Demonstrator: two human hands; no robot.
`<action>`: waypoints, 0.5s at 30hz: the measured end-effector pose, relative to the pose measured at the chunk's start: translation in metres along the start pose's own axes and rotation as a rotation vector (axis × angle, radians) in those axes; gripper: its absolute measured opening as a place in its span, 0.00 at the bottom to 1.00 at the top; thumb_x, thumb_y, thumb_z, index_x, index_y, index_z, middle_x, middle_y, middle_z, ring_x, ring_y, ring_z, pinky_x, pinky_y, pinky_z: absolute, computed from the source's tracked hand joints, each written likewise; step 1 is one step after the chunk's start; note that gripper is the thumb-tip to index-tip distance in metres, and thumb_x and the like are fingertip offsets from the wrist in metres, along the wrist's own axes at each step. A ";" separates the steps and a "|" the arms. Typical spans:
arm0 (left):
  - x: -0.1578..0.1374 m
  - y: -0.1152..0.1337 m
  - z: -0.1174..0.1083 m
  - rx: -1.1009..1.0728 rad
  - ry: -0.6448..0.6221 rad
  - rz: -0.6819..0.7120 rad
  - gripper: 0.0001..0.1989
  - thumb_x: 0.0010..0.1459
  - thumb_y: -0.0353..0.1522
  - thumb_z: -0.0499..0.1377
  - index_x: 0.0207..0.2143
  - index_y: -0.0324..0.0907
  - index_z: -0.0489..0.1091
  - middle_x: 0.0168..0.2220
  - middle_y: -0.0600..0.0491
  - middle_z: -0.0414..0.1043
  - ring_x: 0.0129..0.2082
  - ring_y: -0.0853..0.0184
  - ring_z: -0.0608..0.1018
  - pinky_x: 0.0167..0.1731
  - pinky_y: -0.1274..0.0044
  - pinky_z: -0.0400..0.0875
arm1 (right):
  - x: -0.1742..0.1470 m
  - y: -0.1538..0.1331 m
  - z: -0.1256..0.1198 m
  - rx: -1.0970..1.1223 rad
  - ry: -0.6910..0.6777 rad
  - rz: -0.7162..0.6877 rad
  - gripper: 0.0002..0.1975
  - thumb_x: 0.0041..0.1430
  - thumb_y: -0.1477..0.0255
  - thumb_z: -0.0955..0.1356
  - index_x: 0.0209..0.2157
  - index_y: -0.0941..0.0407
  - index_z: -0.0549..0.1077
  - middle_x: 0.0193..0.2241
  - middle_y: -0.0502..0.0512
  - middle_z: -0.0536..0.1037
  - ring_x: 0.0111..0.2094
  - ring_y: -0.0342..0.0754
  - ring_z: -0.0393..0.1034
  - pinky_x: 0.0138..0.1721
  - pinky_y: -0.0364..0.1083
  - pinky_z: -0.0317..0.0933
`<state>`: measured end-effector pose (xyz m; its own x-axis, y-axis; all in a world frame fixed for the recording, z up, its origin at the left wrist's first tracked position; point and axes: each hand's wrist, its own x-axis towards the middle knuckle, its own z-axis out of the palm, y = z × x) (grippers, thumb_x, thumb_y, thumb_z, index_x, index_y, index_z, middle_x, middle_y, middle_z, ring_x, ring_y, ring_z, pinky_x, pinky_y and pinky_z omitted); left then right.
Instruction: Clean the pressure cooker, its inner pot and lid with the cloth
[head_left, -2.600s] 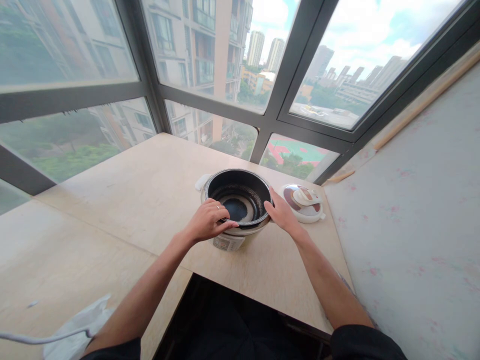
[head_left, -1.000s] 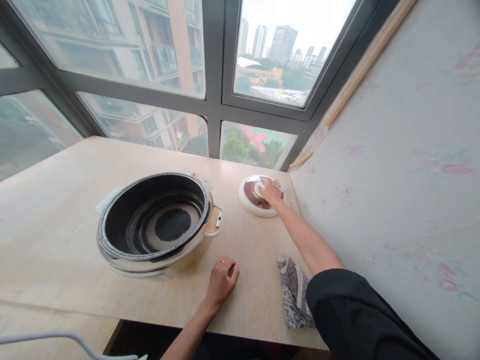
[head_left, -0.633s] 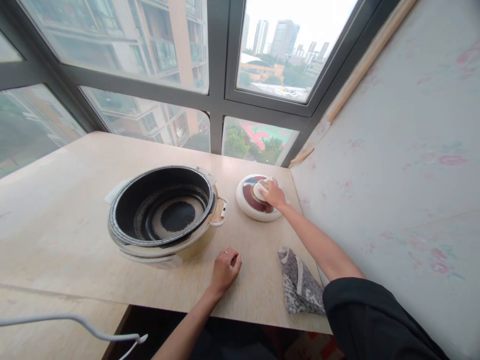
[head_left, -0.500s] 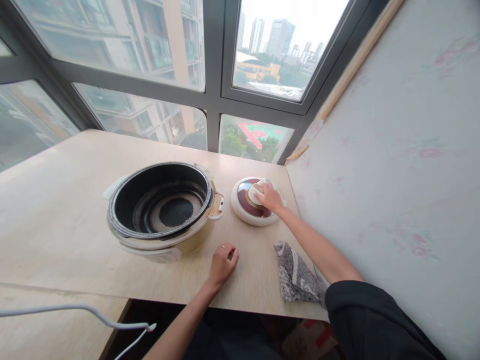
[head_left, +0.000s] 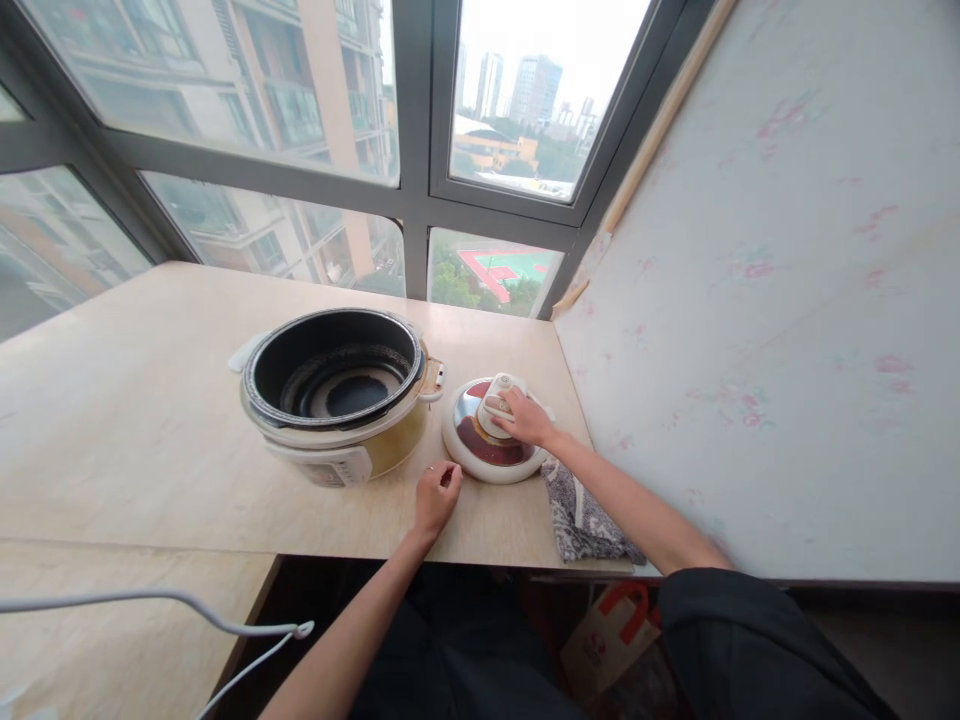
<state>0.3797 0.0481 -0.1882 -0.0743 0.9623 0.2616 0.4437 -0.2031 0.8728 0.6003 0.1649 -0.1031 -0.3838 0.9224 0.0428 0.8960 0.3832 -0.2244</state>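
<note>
My right hand (head_left: 525,418) is closed around the white knob of a round pressure cooker lid (head_left: 487,448), which is reddish brown and shiny with a white rim. The lid lies on the wooden tabletop (head_left: 150,420). My left hand (head_left: 437,497) rests low over the table with fingers curled in, holding nothing that shows, close to the lid's near left edge. Left of the lid stands the electric pressure cooker (head_left: 390,447), uncovered, with a black inner pot (head_left: 341,365) that looks worn inside. A grey patterned cloth (head_left: 589,520) lies by the lid's near right side, partly under my right forearm.
Windows with a grey frame (head_left: 415,240) rise behind the table. A wall with floral paper (head_left: 750,350) closes off the right side. A white cable (head_left: 165,597) crosses the lower left. Below the table edge sits a paper bag (head_left: 604,640) with red handles.
The lid, with my right hand on its knob, has come nearer to me, up to the cloth. My left hand stays curled beside it. The view has shifted slightly.
</note>
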 end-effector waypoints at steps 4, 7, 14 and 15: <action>-0.001 0.002 -0.004 -0.028 0.077 -0.041 0.14 0.62 0.40 0.53 0.30 0.41 0.71 0.29 0.50 0.75 0.29 0.65 0.76 0.33 0.74 0.69 | -0.017 -0.014 0.005 0.013 -0.017 -0.026 0.27 0.63 0.61 0.70 0.59 0.58 0.64 0.56 0.66 0.68 0.55 0.58 0.67 0.55 0.53 0.61; -0.001 0.002 -0.005 -0.035 0.123 -0.061 0.15 0.62 0.41 0.53 0.30 0.41 0.70 0.28 0.50 0.75 0.29 0.65 0.75 0.32 0.74 0.68 | -0.027 -0.022 0.010 0.027 -0.003 -0.027 0.28 0.63 0.61 0.69 0.60 0.58 0.64 0.57 0.66 0.68 0.58 0.59 0.64 0.56 0.54 0.61; -0.001 0.000 -0.006 -0.044 0.153 -0.083 0.15 0.62 0.41 0.53 0.31 0.41 0.71 0.28 0.51 0.74 0.28 0.65 0.75 0.33 0.74 0.68 | -0.035 -0.032 0.006 0.125 -0.033 0.013 0.32 0.62 0.61 0.70 0.63 0.60 0.62 0.57 0.67 0.67 0.59 0.59 0.63 0.62 0.55 0.56; -0.001 0.000 -0.006 -0.048 0.153 -0.087 0.15 0.62 0.41 0.53 0.31 0.41 0.71 0.28 0.51 0.74 0.28 0.65 0.75 0.33 0.74 0.68 | -0.038 -0.031 0.002 0.152 -0.050 0.020 0.36 0.62 0.60 0.70 0.65 0.61 0.59 0.59 0.68 0.65 0.61 0.59 0.61 0.63 0.56 0.55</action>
<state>0.3746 0.0459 -0.1866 -0.2476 0.9385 0.2407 0.3865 -0.1321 0.9128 0.5869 0.1182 -0.0993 -0.3800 0.9249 -0.0112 0.8611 0.3493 -0.3694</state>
